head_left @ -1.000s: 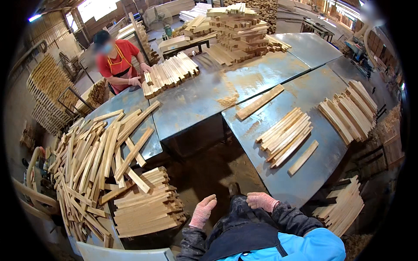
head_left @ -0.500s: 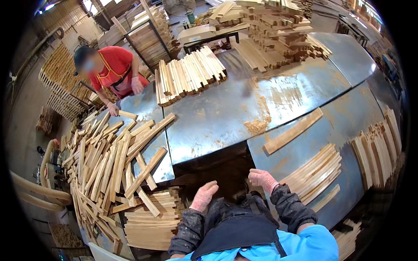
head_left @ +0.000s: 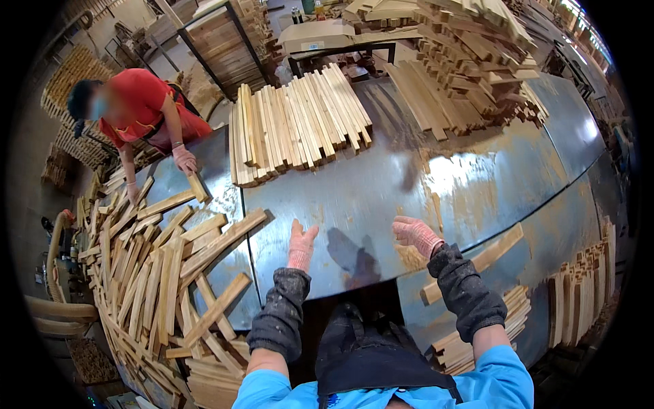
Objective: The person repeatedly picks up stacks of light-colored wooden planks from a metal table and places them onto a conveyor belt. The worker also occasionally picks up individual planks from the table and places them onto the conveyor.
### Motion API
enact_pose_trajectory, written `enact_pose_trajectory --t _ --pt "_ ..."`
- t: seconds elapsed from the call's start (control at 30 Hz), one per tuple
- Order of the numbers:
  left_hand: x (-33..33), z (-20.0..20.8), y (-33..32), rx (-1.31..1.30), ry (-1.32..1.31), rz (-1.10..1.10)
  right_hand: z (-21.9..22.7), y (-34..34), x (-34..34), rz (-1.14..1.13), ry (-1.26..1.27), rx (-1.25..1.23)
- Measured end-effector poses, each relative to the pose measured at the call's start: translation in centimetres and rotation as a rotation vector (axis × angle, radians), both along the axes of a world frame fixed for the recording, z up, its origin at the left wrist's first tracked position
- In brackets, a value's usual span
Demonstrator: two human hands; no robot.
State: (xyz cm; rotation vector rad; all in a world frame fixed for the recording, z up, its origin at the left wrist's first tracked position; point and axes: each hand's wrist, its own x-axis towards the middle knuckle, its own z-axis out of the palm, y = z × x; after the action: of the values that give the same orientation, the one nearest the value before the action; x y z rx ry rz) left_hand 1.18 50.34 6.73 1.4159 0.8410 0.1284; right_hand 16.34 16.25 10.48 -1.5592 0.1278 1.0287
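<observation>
My left hand [head_left: 302, 245], in a pinkish work glove, is raised over the near edge of the metal table [head_left: 320, 191]; its thumb stands apart from the fingers and nothing is in it. To the right, my right hand [head_left: 415, 235], gloved alike, reaches over the table with fingers stretched out and holding nothing. Beyond both hands lies a row of pale wooden strips [head_left: 300, 126], side by side. A single wooden board [head_left: 501, 252] lies beside my right forearm, which partly covers it. Nearest my left hand is a long strip [head_left: 228, 245] at the edge of a jumbled pile.
The loose pile of wooden strips [head_left: 143, 273] spreads across the left. Behind it a person in red [head_left: 139, 102] handles a short wood piece [head_left: 197, 186]. A tall wood stack [head_left: 470, 68] stands at the far right; more strips [head_left: 579, 293] stand at the right edge.
Both my hands have moved forward from close to my body to over the table. My view has shifted nearer to the far row of strips. The other person's hands have moved over the pile.
</observation>
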Motion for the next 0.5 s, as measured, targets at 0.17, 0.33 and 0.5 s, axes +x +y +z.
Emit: enact_pose_trajectory --t 0.17,0.33,0.5 --pt "12.4 -5.4 7.5 -0.012 -0.037 0.179 -0.8 7.2 11.6 0.107 -0.112 -0.227" --pt "18.2 -12.9 15.2 -0.123 -0.210 0.380 -4.5 13.8 23.6 0.143 -0.455 -0.319" --pt "21.7 -12.2 13.6 -0.042 -0.234 0.508 -7.5 18.9 31.8 -0.010 -0.584 -0.533"
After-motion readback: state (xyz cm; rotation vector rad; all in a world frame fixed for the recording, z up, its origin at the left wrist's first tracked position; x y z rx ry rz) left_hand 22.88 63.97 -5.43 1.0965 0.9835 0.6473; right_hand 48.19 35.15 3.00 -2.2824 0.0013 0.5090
